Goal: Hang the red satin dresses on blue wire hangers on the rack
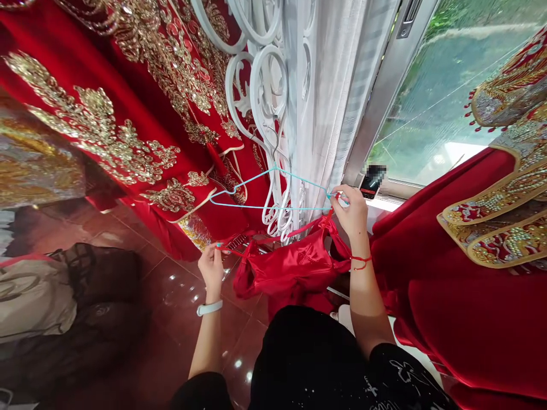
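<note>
A light-blue wire hanger (256,208) hangs by its hook from a white scrollwork metal frame (268,85). Below it is a red satin dress (294,262) with thin straps. Fingers of my right hand (351,210) are closed at the hanger's right end, pinching a red strap there. Lower on the left, my left hand (211,265) pinches the other red strap, apart from the hanger's left end. The dress hangs between both hands, in front of my body.
Red garments with gold beading (128,148) hang at the left, and another embroidered red garment (491,228) at the right. A window (461,91) stands behind. On its sill lies a dark object (373,182), partly blurred. A beige bag (34,296) rests at lower left above the tiled floor (171,307).
</note>
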Tool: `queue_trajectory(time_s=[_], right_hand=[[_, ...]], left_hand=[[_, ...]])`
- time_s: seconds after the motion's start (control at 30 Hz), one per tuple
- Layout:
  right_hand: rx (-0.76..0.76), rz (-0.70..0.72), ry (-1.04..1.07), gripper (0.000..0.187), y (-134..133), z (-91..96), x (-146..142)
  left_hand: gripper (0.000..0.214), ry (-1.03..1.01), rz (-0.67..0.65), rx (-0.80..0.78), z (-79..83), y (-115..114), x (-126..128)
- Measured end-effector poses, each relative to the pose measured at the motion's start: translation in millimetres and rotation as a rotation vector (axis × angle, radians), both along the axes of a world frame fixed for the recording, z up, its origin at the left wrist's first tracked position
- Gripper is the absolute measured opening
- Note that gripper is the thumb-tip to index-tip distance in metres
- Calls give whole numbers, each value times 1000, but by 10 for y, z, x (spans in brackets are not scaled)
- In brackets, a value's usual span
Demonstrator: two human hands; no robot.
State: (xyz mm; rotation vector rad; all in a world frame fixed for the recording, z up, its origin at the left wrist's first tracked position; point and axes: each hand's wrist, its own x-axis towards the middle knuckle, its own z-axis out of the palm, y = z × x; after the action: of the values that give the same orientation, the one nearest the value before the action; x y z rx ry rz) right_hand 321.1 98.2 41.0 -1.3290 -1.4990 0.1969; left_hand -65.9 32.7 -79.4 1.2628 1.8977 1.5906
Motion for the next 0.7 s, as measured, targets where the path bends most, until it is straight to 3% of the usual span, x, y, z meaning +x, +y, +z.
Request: queue_trajectory(time_s=[0.1,0.2,0.3,0.43,0.6,0.7], right_hand=[[25,148,33,18,10,-48,99],[-22,228,87,25,19,-90,196],[-21,198,145,22,29,-112,238],[41,106,160,19,37,-93,193],[83,111,72,18,41,3,182],[114,103,-20,17,63,75,260]], left_hand=[[29,-200,-10,148,83,111,32],[43,-156,-13,245,237,212,-28],[56,-67,-30,272,402,304,-149],[58,-62,-72,261,590,416,-229],[54,-46,-178,352,855,569,-280],[66,3,-267,383,1015,708,-382]])
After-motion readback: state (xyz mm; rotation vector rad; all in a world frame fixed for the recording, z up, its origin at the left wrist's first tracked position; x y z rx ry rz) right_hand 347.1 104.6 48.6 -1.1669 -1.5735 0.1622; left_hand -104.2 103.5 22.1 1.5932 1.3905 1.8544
